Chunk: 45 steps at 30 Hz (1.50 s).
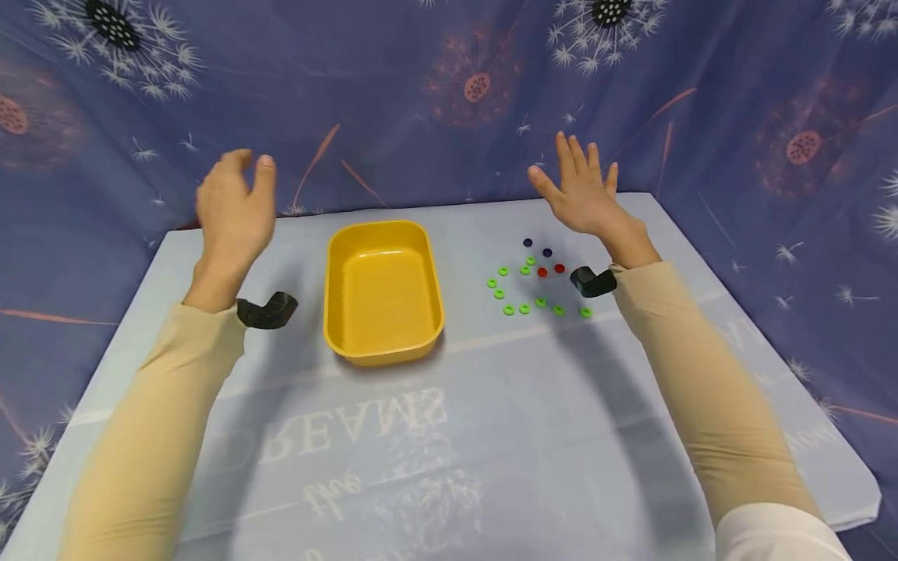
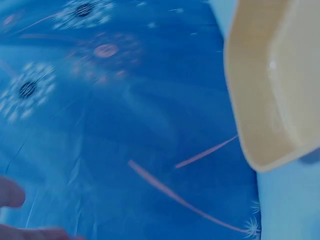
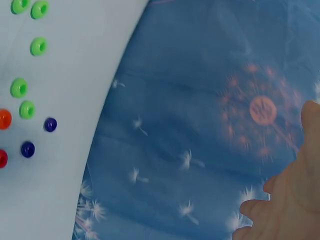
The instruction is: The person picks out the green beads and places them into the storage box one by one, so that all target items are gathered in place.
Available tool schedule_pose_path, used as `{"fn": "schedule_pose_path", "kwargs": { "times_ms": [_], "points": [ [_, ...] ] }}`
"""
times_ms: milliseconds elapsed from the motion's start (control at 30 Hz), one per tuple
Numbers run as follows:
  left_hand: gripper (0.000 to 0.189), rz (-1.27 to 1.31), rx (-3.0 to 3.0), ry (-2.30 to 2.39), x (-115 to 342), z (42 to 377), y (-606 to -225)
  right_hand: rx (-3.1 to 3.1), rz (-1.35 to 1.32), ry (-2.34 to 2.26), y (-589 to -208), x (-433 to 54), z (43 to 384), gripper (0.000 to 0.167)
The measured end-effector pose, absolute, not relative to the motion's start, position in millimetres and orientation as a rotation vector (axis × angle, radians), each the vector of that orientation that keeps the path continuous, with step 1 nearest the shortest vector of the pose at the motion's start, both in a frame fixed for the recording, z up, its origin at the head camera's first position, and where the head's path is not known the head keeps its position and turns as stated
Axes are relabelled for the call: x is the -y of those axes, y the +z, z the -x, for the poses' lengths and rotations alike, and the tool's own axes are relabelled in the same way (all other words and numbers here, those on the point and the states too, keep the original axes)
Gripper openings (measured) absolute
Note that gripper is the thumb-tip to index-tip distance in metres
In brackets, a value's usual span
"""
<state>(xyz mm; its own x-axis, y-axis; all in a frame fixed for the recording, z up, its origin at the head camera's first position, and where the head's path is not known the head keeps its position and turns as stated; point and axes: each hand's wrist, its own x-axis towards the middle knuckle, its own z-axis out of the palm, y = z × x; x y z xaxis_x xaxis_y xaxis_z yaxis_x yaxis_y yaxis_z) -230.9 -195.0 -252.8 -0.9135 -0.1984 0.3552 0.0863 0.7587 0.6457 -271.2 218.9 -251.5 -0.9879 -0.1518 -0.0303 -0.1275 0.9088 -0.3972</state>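
Both hands are raised above the far part of the table and hold nothing. My left hand point(image 1: 236, 206) hovers left of a yellow rectangular tray point(image 1: 382, 292), its fingers loosely bent and the thumb apart. To the right, my right hand point(image 1: 584, 195) is spread with straight fingers, beyond a scatter of small ring-shaped beads. Several are green beads point(image 1: 525, 308); two are red beads point(image 1: 542, 273) and two are dark blue beads point(image 1: 547, 252). In the right wrist view the dark blue bead point(image 3: 28, 149) lies close to the table's edge. Only fingertips of the left hand show in the left wrist view.
A pale cloth with printed lettering covers the table point(image 1: 491, 436). Behind it hangs a blue curtain point(image 1: 393, 101) with dandelion prints, close to the table's back edge. Black wrist mounts point(image 1: 268, 311) stick out inward from both sleeves.
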Motion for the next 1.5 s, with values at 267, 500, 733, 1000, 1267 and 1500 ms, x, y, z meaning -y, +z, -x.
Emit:
{"fn": "schedule_pose_path", "kwargs": {
  "times_ms": [267,500,733,1000,1267,1500],
  "points": [
    [0.029,-0.242,2.059,-1.164,235.9,199.6,-268.1,-2.989,0.173,-1.007,-253.4,-262.0,250.4,0.078],
    [0.031,-0.280,2.044,-1.148,252.7,144.6,-310.3,-2.867,0.154,-1.362,-282.8,-285.7,217.8,0.071],
    [0.033,-0.218,2.487,-1.168,229.6,103.1,-344.9,-2.775,0.132,-1.478,-320.9,-307.5,182.6,0.074],
    [0.063,0.045,2.843,-1.336,208.2,103.8,-355.0,-2.698,0.014,-1.499,-346.5,-306.7,161.4,0.073],
    [0.078,-0.017,2.949,-1.558,197.5,97.2,-372.3,-2.623,-0.013,-1.542,-364.4,-298.5,151.7,0.074],
    [0.068,-0.064,2.761,-1.833,189.3,92.3,-391.2,-2.597,-0.024,-1.532,-373.2,-293.5,142.3,0.072]
  ]
}}
